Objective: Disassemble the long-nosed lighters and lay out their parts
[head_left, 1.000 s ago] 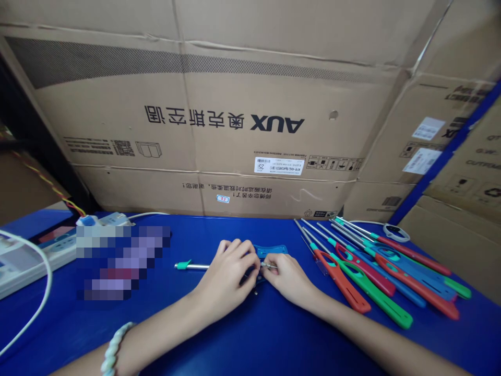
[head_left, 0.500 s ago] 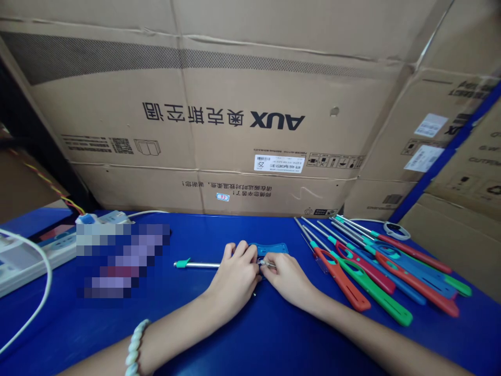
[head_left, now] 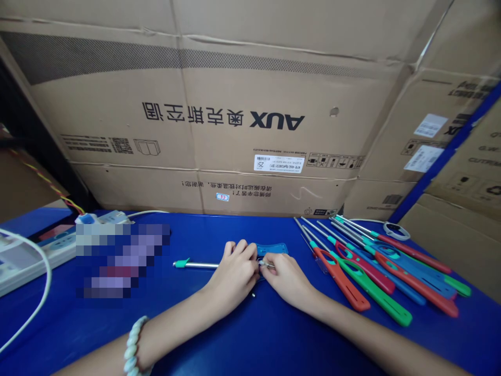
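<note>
My left hand [head_left: 236, 272] is closed, fingers bent down and thumb tucked in; what it grips is hidden beneath it. My right hand [head_left: 288, 277] meets it fingertip to fingertip and pinches a small metal piece [head_left: 269, 265]. A silvery metal tube [head_left: 203, 266] with a green plastic trigger piece [head_left: 181, 263] on its far left end lies on the table, its right end hidden by my left hand. Just behind my hands rests a blue lighter handle half [head_left: 274, 249]. A small dark-tipped part [head_left: 253, 295] shows below my left hand.
Several long-necked lighters, among them an orange one [head_left: 342, 282] and a green one [head_left: 385, 298], lie fanned out on the right of the blue table [head_left: 188, 334]. A white power strip [head_left: 35, 266] and cables are at the left. A large cardboard box [head_left: 219, 141] stands behind.
My left hand and wrist have shifted very slightly. Both hands keep their closed grips at the same spot, and the tube and lighters stay in place.
</note>
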A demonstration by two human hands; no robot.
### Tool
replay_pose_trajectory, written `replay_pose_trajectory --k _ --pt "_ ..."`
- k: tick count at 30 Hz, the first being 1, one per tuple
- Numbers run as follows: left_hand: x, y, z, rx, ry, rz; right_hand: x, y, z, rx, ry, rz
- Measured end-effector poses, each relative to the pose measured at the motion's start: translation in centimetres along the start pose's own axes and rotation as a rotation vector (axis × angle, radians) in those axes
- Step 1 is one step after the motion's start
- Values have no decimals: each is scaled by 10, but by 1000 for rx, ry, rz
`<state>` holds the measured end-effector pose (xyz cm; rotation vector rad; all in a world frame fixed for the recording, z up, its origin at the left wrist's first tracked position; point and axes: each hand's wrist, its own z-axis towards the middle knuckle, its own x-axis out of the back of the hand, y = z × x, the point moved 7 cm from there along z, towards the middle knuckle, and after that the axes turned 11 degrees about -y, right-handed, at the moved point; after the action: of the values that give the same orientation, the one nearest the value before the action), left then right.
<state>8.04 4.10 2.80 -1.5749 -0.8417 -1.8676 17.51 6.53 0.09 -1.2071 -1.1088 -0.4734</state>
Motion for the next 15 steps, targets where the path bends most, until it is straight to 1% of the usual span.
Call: replay_pose_trajectory --k 9,15 --pt "-3 3 1 -40 -36 135 1 -3 -1 12 20 -85" --pt "1 2 0 -56 -30 106 -1 -5 -2 27 28 -127"
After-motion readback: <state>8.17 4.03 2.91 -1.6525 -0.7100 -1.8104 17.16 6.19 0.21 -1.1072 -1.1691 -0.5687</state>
